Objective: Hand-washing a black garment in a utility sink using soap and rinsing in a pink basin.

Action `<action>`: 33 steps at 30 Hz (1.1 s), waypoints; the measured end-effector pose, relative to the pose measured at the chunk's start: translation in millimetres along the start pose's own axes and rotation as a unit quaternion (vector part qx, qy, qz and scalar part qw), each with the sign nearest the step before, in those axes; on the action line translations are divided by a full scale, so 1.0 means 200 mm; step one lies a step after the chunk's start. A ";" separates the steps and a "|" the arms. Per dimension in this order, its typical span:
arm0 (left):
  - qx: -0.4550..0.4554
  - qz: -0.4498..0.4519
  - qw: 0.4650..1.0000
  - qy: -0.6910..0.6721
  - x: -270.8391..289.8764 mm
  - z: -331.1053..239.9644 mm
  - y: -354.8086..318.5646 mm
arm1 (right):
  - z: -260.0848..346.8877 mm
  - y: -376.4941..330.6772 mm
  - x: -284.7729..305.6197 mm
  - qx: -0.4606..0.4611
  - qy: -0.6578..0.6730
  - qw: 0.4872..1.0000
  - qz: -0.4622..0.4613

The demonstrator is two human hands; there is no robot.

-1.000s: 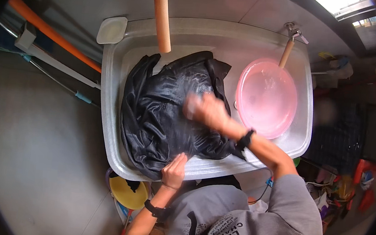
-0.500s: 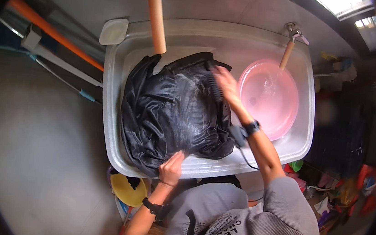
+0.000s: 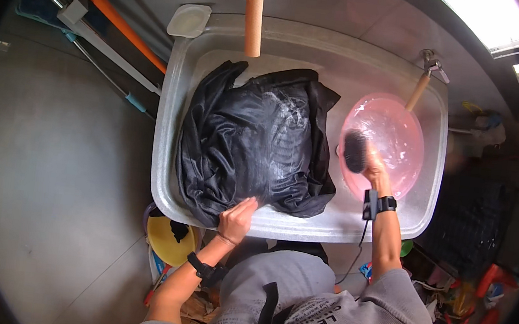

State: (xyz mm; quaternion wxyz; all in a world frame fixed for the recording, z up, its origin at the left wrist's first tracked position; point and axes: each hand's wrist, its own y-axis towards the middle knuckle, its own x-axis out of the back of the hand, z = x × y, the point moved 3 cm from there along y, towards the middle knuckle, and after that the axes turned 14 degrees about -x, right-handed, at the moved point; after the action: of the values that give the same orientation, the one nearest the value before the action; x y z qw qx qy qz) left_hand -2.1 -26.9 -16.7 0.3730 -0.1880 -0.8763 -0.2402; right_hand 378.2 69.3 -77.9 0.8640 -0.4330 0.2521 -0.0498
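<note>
A wet black garment [image 3: 237, 134] lies crumpled in the left part of the grey sink [image 3: 290, 227], with whitish suds smeared on its right side. My left hand [image 3: 236, 221] presses closed fingers on its near edge, at the front rim. My right hand [image 3: 375, 166] grips a black scrub brush [image 3: 355, 151], bristles turned left, over the near left side of a pink basin [image 3: 412, 168]. Water glints inside the basin. Part of my right hand is hidden behind the brush.
A tap [image 3: 433, 66] with a tan hose [image 3: 418, 91] hangs over the basin. Another tan tube [image 3: 254, 16] comes down at the back. A white dish [image 3: 189, 20] sits on the back left corner. Below the sink is a yellow bucket [image 3: 163, 243]; mop poles [image 3: 116, 17] lean left.
My right hand has moved the brush right, off the garment and over the pink basin. The left hand stays on the garment's near edge. The whole view has shifted slightly.
</note>
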 end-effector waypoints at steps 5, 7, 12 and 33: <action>0.003 -0.004 1.000 0.000 -0.01 -0.01 0.01 | -0.15 -0.13 -0.88 0.185 -0.412 0.884 0.121; 0.025 0.014 1.000 0.010 0.00 -0.02 0.01 | -0.26 -0.19 -1.13 0.282 -0.573 0.766 0.074; 0.035 0.049 0.998 -0.006 -0.03 0.02 -0.02 | -0.33 -0.01 -1.29 0.592 -0.644 0.478 0.079; 0.018 -0.017 1.000 0.018 -0.01 0.01 -0.03 | -0.32 0.00 -1.45 0.503 -0.678 0.536 0.003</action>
State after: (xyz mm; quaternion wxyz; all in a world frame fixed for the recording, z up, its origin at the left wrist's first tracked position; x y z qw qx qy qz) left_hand -4.8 -30.8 -21.7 0.3877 -0.1623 -0.8766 -0.2343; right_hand 95.6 112.5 3.9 0.8519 0.1697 -0.4745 0.1426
